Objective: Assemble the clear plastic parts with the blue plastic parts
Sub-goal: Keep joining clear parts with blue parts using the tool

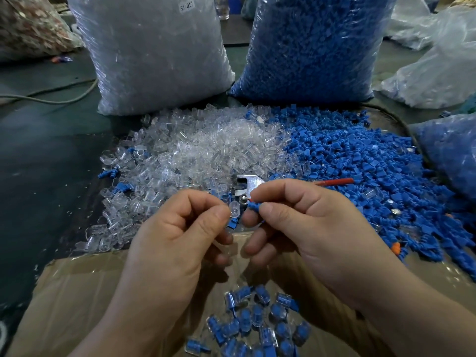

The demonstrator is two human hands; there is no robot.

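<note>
Pinching one clear plastic part (pixel 235 207) between thumb and forefinger, the left hand (pixel 180 228) holds it just beside the one blue plastic part (pixel 253 206), which the right hand (pixel 304 222) pinches likewise; whether the parts touch cannot be told. The other fingers of both hands are curled. Both parts hang above the near middle of the worktop (pixel 51 163), over one metal tool (pixel 247 185) with a red handle (pixel 337 181). Two heaps, each beyond counting, lie behind: the clear heap (pixel 206 145) centrally, the blue heap (pixel 360 155) toward the right edge. Two upright bags stand at the far edge: the clear-filled bag (pixel 154 55), with one label (pixel 186 6) reading "SJ 017", and the blue-filled bag (pixel 314 47). One cardboard box (pixel 77 292) at the near edge holds assembled pieces (pixel 257 325), too overlapped to count.
</note>
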